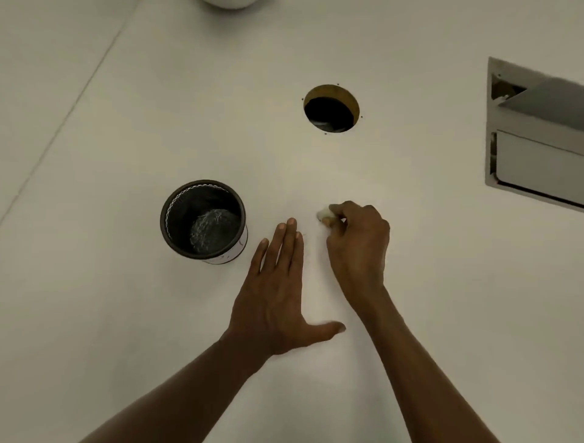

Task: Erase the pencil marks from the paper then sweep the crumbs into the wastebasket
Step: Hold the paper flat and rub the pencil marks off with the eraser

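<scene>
My right hand (358,243) is closed around a small white eraser (325,215), whose tip pokes out past my fingertips and touches the white surface. My left hand (278,294) lies flat beside it, fingers together and thumb spread wide, palm pressed down. The paper (319,284) under both hands is white on a white table, so its edges are too faint to trace. A black mesh wastebasket (203,218) stands upright just left of my left hand, with a pale crumpled wad at its bottom. Pencil marks and crumbs are too faint to make out.
A round cable hole (331,108) opens in the table beyond my hands. At the right edge sits a recessed metal hatch (537,132) with its lid partly raised. A seam in the tabletop (60,129) runs diagonally on the left. A white rounded object (229,3) peeks in at the top.
</scene>
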Demonstrator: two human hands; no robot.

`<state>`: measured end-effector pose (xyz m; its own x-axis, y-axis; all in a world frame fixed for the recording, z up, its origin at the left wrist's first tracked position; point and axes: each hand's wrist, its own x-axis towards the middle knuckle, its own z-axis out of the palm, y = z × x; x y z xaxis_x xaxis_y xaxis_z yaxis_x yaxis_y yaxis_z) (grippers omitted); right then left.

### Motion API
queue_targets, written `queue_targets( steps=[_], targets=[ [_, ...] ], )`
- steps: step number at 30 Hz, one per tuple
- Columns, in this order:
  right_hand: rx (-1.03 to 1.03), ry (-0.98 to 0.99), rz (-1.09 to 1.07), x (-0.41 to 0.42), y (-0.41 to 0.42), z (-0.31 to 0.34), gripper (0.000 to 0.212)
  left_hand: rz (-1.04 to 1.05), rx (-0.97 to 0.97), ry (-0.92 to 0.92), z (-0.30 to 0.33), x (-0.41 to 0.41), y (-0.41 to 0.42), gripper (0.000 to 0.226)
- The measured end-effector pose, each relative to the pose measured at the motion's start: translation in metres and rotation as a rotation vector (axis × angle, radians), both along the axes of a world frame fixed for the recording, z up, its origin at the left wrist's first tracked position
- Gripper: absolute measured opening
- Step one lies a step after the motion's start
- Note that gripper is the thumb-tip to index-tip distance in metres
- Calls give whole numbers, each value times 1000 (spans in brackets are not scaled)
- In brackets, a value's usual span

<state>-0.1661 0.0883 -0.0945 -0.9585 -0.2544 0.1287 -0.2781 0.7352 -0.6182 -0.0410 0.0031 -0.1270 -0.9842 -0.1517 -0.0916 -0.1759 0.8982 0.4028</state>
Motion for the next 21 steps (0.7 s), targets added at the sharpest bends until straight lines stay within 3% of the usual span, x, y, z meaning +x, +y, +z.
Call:
queue_targets(
  steps=[3, 8, 11, 16, 19, 21],
  targets=[
    [49, 0, 55, 31, 5, 2, 6, -6, 41, 10, 1, 1, -1, 136],
    [9, 46, -29, 3, -5, 0, 7, -4, 4, -9, 0, 0, -1, 140],
    [65, 32, 39, 31, 0, -1, 7, -20, 25, -9, 1, 1, -2, 138],
    [30, 47, 15, 4, 4, 1, 10, -11, 3, -4, -1, 0, -1, 139],
    [26, 1, 105, 65, 25, 9, 25, -27, -6, -17, 0, 1, -3, 135],
    [8, 33, 141, 55, 26, 9, 28, -21, -12, -6, -2, -1, -3, 137]
  ],
)
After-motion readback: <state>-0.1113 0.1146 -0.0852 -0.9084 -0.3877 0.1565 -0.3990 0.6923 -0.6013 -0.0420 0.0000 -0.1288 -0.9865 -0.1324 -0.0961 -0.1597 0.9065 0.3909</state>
